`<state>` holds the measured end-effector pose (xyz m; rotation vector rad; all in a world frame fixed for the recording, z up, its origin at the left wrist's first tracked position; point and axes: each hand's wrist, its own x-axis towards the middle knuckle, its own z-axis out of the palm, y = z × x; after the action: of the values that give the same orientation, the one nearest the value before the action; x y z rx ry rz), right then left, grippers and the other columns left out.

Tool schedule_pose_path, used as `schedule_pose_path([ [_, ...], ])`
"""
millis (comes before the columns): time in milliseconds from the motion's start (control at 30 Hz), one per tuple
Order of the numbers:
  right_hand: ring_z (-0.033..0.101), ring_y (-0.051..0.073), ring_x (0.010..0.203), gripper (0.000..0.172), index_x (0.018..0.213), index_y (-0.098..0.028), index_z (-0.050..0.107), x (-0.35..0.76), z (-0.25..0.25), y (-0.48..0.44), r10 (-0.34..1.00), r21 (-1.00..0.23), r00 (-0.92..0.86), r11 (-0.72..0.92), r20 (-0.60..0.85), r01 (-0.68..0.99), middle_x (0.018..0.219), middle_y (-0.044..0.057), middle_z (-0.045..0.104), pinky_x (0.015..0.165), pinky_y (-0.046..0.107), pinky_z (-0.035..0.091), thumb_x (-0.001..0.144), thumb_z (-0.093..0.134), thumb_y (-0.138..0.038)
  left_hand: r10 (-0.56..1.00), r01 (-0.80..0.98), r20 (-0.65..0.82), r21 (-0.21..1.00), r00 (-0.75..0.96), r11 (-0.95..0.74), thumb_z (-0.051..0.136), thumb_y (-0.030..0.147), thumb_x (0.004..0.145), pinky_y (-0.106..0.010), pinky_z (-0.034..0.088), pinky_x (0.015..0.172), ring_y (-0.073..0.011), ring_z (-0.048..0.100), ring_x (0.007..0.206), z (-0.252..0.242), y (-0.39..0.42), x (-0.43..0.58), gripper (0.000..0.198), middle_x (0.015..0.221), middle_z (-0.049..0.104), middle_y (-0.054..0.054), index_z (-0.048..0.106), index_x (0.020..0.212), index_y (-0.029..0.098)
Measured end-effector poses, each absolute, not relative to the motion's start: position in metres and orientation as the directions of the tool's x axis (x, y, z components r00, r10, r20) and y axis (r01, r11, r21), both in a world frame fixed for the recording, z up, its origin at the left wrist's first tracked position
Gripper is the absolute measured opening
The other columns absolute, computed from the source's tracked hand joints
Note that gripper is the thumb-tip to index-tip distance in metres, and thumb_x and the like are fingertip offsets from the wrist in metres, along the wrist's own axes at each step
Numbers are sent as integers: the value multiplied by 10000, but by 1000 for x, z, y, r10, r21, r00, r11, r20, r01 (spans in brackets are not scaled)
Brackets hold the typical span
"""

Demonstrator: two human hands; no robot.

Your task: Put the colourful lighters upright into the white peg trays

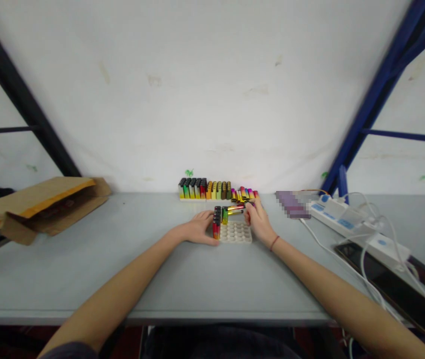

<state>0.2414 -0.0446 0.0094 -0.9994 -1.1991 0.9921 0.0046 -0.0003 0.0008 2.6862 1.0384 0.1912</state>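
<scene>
A white tray with round holes (237, 233) lies on the grey table in front of me. Several coloured lighters (216, 222) stand upright along its left side. My left hand (199, 227) rests curled against the tray's left edge, next to those lighters. My right hand (257, 221) is at the tray's far right corner, its fingers pinched on lighters (235, 208) lying sideways over the tray. Behind, a full row of lighters (205, 190) stands in another tray, with a loose pile of lighters (245, 194) to its right.
An open brown cardboard box (40, 205) lies at the left. At the right are a white power strip (336, 215) with cables, a dark phone (387, 279) and a blurred purple object (293, 204). A white wall stands behind; blue and black frame bars slant at the sides.
</scene>
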Motion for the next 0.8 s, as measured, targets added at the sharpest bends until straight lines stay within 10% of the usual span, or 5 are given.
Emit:
schedule_pose_path([
  [167, 578, 183, 840, 178, 915, -201, 619, 231, 18, -58, 795, -762, 13, 577, 607, 292, 899, 55, 635, 734, 286, 479, 850, 574, -360, 675, 636, 47, 292, 736, -714, 703, 626, 671, -463, 205, 1152, -377, 287, 1364, -1, 0, 6, 999, 1465, 325, -206, 317, 1426, 98],
  [800, 661, 169, 770, 181, 1007, -198, 633, 223, 4, -55, 730, -578, -219, 657, 647, 485, 887, 58, 695, 709, 292, 555, 882, 572, -314, 664, 623, 55, 295, 746, -725, 704, 624, 679, -478, 234, 1135, -378, 314, 1341, -1, 1, 5, 947, 1443, 352, -182, 347, 1407, 135],
])
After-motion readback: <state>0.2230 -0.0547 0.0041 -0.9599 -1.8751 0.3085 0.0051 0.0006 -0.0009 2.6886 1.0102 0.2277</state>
